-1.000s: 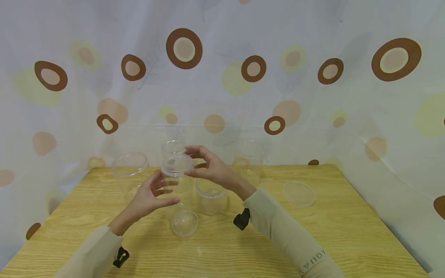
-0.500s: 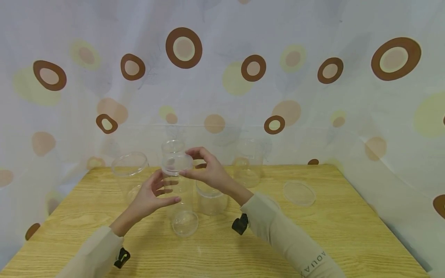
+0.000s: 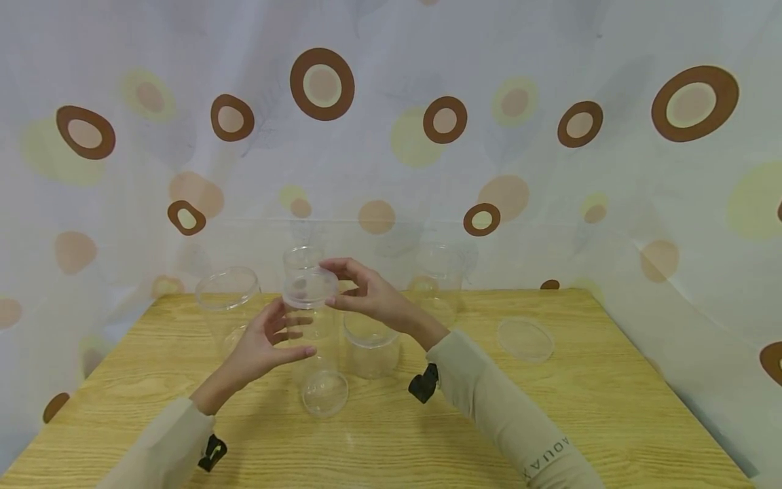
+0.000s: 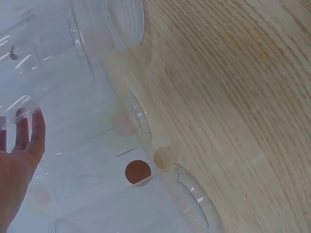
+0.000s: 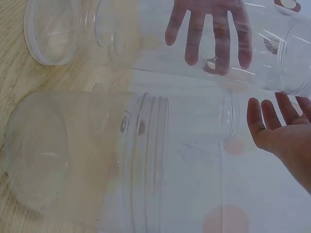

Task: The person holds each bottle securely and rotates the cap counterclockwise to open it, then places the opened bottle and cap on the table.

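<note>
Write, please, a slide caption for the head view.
Left hand around a tall clear container, right hand at its top, other containers nearby.

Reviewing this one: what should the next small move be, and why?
Probably a slight twist of the clear top ring by the right hand, the left hand bracing the tall clear jar. The right thumb and fingers span the ring, while the left hand's fingers lie behind the jar and its thumb in front. Whether the ring is a separate piece is hard to tell.
</note>
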